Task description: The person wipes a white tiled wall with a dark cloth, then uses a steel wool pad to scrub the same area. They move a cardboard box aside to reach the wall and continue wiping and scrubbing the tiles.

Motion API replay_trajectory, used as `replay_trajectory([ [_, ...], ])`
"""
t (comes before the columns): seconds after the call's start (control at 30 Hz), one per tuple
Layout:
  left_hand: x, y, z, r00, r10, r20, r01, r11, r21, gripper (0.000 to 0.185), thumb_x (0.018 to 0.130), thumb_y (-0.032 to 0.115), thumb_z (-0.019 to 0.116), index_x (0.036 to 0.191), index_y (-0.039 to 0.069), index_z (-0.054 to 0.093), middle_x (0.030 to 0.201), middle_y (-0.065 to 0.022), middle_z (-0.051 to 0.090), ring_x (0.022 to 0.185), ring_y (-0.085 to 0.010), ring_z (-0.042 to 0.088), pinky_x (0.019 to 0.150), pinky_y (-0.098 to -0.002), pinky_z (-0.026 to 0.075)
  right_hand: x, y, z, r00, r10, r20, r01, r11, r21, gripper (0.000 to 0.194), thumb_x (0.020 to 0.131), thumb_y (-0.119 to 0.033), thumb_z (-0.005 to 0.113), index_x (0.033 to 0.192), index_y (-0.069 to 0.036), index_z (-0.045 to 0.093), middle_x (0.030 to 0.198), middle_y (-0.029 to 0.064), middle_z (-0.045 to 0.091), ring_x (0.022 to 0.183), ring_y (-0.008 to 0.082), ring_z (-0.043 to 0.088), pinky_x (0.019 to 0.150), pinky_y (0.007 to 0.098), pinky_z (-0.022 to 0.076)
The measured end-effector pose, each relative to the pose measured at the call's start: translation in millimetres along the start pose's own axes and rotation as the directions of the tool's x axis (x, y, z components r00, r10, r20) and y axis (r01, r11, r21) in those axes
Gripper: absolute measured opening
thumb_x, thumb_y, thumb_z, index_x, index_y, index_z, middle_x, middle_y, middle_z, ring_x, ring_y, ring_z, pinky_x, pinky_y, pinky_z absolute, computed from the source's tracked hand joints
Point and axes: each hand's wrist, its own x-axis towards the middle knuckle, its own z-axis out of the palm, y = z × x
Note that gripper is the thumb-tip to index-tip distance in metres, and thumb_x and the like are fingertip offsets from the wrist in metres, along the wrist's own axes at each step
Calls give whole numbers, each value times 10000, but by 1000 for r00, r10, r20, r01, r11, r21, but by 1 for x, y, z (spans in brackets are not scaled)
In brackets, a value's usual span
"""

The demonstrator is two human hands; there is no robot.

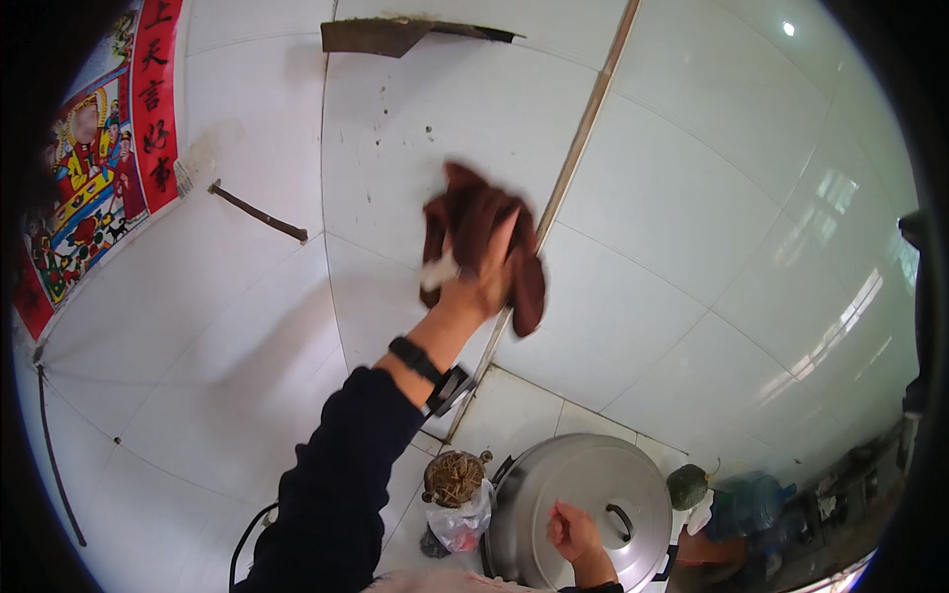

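A dark red cloth lies bunched in my left hand, against or just before the white tiled wall; the exact contact is blurred. The arm is raised, with a dark sleeve and a black wristband. Beside the cloth runs a brown strip along the wall. My right hand is lower down, its fingers curled and nothing visible in them, over the lid of a large metal pot. Whether it touches the lid cannot be told.
Left of the pot stand a small pot of dry stalks and a clear plastic bag. A dark green gourd or melon and a blue plastic bottle are to its right. A ledge juts from the wall above.
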Motion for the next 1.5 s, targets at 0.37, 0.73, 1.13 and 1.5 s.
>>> replay_trajectory([
  [0.37,-54,-2,-29,987,-15,163,20,999,-26,570,893,131,587,1392,-2,347,1386,-207,401,1294,-415,359,1068,-468,322,-22,17,-7,1000,25,14,-26,999,47,250,935,-238,560,781,-43,581,541,21,453,469,129,395,444,261,306],
  [0.73,129,54,-12,959,206,-194,-219,975,-44,528,889,213,561,1375,59,422,1341,-209,467,1247,-457,400,1093,-517,287,0,9,-2,998,-33,-62,33,999,-8,242,940,-229,544,787,-44,576,537,30,457,470,133,409,449,260,323],
  [1.13,-15,36,-31,988,27,155,20,955,-297,548,810,152,618,1321,15,474,1361,-212,451,1287,-426,384,1065,-582,237,-20,20,4,996,-85,-38,81,993,-87,251,937,-228,545,790,-28,574,553,51,487,478,153,428,460,276,335],
  [1.5,86,8,-39,980,185,-75,-186,982,-11,570,848,290,539,1371,103,413,1392,-189,418,1295,-445,348,1118,-570,186,11,28,-20,999,-43,-25,41,996,-74,238,936,-235,547,807,-38,578,560,48,501,475,161,434,471,286,353],
])
